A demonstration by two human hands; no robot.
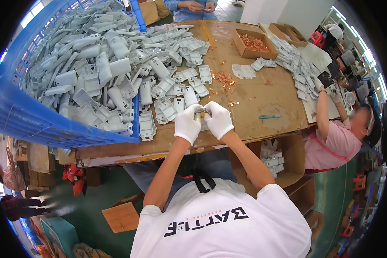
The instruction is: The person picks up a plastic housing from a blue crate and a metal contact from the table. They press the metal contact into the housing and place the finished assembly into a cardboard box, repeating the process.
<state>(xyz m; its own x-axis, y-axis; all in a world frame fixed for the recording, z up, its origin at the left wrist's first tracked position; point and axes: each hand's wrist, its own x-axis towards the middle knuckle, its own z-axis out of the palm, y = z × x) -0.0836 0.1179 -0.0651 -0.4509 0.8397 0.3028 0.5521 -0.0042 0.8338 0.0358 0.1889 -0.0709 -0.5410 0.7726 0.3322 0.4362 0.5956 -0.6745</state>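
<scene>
At the table's point(262, 92) near edge, both white-gloved hands pinch one small grey plastic part point(202, 113) between them, left hand point(188, 124) and right hand point(218, 120) equally close, its long axis running left-right.

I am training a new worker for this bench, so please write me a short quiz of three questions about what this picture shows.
1. True or false: both hands, the left hand and the right hand, wear white gloves.
2. What fills the open cardboard box at the far side of the table?
A. small copper-coloured pieces
B. blue pens
C. white gloves
3. Fill in: the grey plastic housings are heaped in a large ____ crate on the person's left.

Key
1. True; together they hold a small part.
2. A; the copper-coloured pieces fill it.
3. blue
</scene>
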